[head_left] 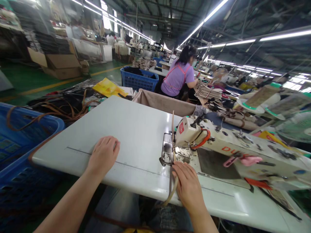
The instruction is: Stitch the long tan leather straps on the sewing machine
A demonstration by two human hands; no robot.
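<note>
My left hand [104, 154] lies flat on the white sewing table [126, 129], fingers together and stretched out, holding nothing. My right hand [187, 184] rests at the table's near edge just in front of the sewing machine [194, 134], its fingers pressing a narrow tan strap [173, 129]. The strap runs under the machine's presser foot, on past the machine head, and hangs down over the near edge below my hand.
A blue crate [14, 155] with brown straps stands at the left. A beige fabric bin [165, 103] sits behind the table. A person in a purple shirt [178, 79] works further back. Thread cones [262, 97], a fan [296, 126] and a blue basket [138, 81] are around.
</note>
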